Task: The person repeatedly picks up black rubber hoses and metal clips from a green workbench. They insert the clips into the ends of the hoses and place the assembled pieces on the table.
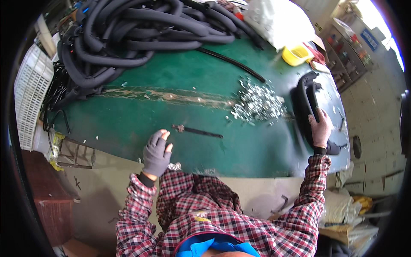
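My left hand (156, 152) in a grey glove rests near the front edge of the green table (180, 77), fingers loosely curled and holding nothing I can see. Just beyond it lies a short black hose piece with a metal end (198, 131). My right hand (320, 128), also gloved, lies on a bundle of black curved hoses (305, 103) at the table's right end. Between the hands, farther back, sits a pile of small shiny metal clips (257, 103).
A big tangle of black foam-covered hoses (128, 34) fills the table's far left. A thin black hose (233, 63), a yellow tray (296, 55) and a white bag (278, 19) lie at the back right. A white crate (30, 94) stands at left.
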A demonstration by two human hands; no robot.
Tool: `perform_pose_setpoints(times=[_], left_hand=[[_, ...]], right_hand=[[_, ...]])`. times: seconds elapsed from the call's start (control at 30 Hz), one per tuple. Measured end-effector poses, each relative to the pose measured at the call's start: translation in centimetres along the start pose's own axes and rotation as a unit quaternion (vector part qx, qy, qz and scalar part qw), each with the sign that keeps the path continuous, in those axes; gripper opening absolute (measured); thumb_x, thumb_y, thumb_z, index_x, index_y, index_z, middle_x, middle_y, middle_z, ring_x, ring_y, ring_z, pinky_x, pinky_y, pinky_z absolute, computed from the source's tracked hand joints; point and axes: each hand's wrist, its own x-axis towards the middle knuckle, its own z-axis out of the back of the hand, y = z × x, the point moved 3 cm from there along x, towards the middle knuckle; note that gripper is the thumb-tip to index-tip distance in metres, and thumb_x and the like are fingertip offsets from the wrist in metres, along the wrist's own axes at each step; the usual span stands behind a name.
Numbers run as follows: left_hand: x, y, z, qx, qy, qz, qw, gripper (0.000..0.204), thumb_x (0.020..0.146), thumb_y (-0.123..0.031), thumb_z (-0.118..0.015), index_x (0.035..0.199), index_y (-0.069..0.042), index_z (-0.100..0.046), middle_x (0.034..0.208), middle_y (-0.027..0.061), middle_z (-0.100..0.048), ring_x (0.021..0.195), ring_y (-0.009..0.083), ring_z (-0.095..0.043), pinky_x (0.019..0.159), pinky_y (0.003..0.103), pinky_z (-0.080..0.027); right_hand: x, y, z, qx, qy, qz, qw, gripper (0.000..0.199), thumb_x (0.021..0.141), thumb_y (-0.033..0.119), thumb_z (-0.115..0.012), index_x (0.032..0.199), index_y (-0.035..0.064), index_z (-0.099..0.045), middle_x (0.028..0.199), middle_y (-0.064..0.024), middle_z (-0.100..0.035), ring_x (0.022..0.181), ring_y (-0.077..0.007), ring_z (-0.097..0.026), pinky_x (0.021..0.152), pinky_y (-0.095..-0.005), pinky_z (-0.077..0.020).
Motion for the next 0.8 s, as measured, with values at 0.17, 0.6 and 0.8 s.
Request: perform_pose_setpoints(times=[0.17, 0.6, 0.8], left_hand=[[0.3, -0.2, 0.8, 0.042, 0.012, 0.035, 0.998, 0.040, 0.084, -0.010, -0.071, 0.123, -0.005, -0.062, 0.122, 0.0138, -0.062, 0.107, 0.0355, -0.061, 0.092, 0.045, -0.052], [0.0, 0.0, 1.1, -0.017, -0.090, 0.046, 0.995, 0.040, 0.086, -0.006, -0.069, 0.125, -0.003, -0.061, 0.121, 0.0157, -0.063, 0.107, 0.0363, -0.063, 0.091, 0.045, -0.054], [-0.9, 0.9, 4.9, -0.158, -0.292, 0.114, 0.936, 0.060, 0.094, -0.007, -0.063, 0.149, -0.001, -0.039, 0.140, 0.0150, -0.048, 0.116, 0.0237, -0.055, 0.099, 0.039, -0.046]], right_hand=[[10.0, 25.0, -7.8, 0.280, 0.034, 0.205, 0.937, 0.064, 0.079, 0.016, -0.079, 0.137, 0.0019, -0.057, 0.134, -0.0198, -0.062, 0.126, -0.0362, -0.058, 0.107, -0.0417, -0.0461], [16.3, 45.8, -6.9, 0.351, -0.151, 0.283, 0.880, 0.044, 0.061, 0.014, -0.085, 0.102, 0.0124, -0.068, 0.087, -0.0086, -0.066, 0.089, -0.0327, -0.064, 0.081, -0.0449, -0.0489], [7.2, 41.0, 7.4, 0.283, -0.237, 0.324, 0.871, 0.041, 0.064, 0.010, -0.078, 0.101, 0.0143, -0.064, 0.089, -0.0042, -0.060, 0.087, -0.0281, -0.059, 0.082, -0.0424, -0.0459]])
